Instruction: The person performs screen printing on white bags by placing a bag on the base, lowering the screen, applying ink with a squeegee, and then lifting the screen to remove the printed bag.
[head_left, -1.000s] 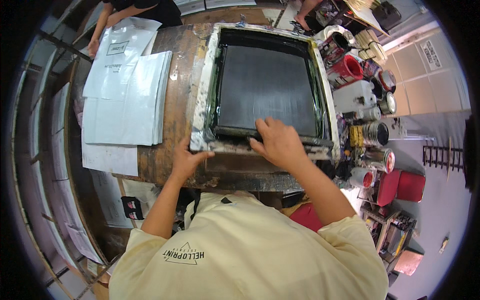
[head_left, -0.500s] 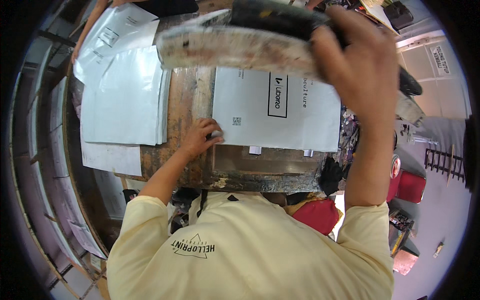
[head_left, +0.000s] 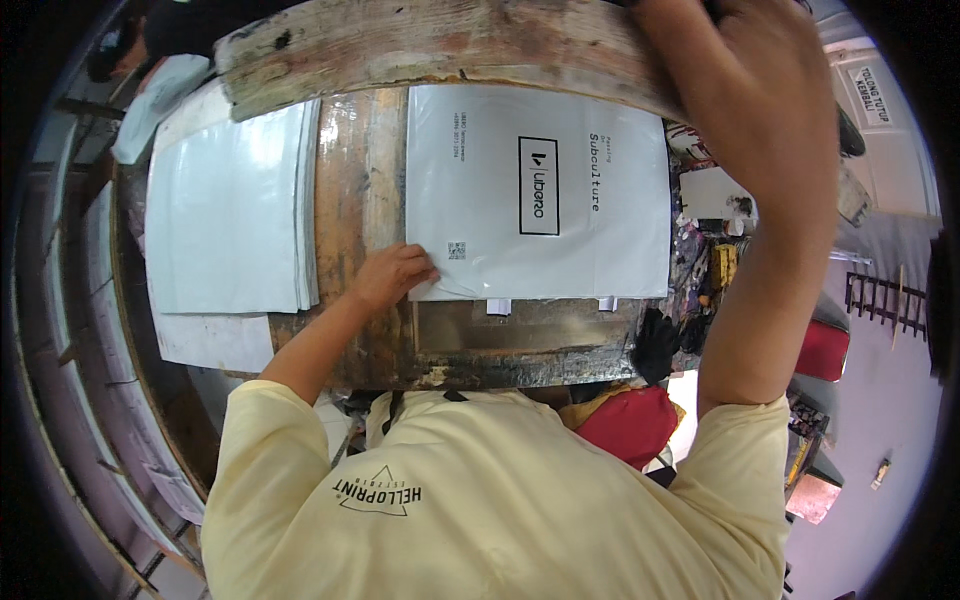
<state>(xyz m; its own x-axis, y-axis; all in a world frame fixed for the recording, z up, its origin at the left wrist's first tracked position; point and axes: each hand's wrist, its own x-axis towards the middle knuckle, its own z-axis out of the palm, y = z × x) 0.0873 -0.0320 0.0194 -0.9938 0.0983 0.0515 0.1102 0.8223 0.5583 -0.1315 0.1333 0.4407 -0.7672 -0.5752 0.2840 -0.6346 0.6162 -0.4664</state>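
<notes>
A white plastic bag point(head_left: 490, 190) with black print lies flat on the worktable. My left hand point(head_left: 393, 274) is at its near left corner, the fingers closed together on the edge. High on the right, my right hand point(head_left: 750, 100) grips the right end of a paint-stained wooden frame point(head_left: 430, 55). The frame is raised above the far edge of the bag, and its upper part is cut off by the picture's top. Two small white tabs point(head_left: 498, 306) stick out from under the bag's near edge.
A stack of white bags point(head_left: 230, 220) lies on the left of the stained worktable point(head_left: 360, 190). A black cloth point(head_left: 655, 345) hangs at the right front edge. Beyond the far left, another person's dark clothing shows beside a white bag point(head_left: 160, 105). Shelves point(head_left: 90, 330) line the left.
The wooden frame and my right hand have risen toward the top, uncovering more of the printed bag. The printed bag over the left stack has been pulled away to the far left.
</notes>
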